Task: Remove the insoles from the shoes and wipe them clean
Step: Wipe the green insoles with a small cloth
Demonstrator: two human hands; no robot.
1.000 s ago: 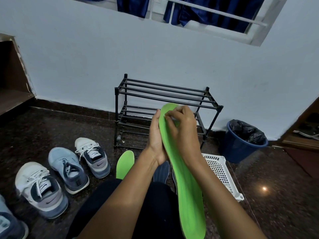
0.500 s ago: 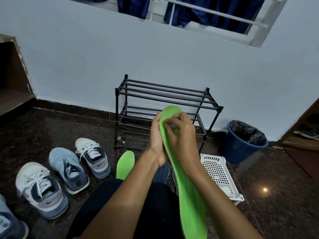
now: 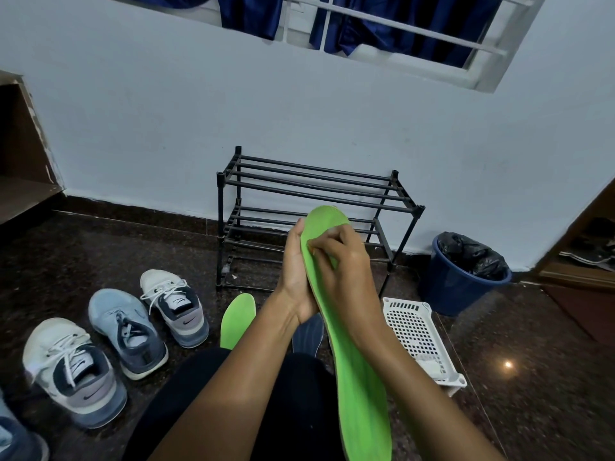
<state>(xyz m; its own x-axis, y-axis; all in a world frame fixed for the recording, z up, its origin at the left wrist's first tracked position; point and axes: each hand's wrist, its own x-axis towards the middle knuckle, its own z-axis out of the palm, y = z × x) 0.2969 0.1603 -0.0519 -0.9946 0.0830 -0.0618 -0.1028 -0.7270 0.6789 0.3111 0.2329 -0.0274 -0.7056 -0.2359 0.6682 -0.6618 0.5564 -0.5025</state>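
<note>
The wiping step is under way, by my reading. The green insole (image 3: 352,361) is out of its shoe and held up over the person's lap, heel end nearest the camera and toe end pointing away toward the rack. The left hand (image 3: 294,271) backs it from behind, its fingers (image 3: 296,234) straight along the insole's left edge; the thumb is hidden. The right hand (image 3: 346,261) lies on the insole's face near the toe. Its fingers (image 3: 319,247) are curled tight and seem to pinch a small pale wad (image 3: 327,231), probably a wipe, though it is too small to be sure.

The next move would be to carry the rub down the long bare stretch toward the heel, with the left hand bracing so the soft insole does not buckle.

On the floor beyond the knees lie a second green insole (image 3: 237,319) and a dark blue insole (image 3: 307,331), with a white basket (image 3: 416,331) to the right and three sneakers (image 3: 128,331) to the left. Farther off stand the black shoe rack (image 3: 316,201) and a blue bin (image 3: 459,281).

Compared with a second ago, the right hand sits lower on the insole, leaving more of the toe showing above it. The insole itself has barely moved.
</note>
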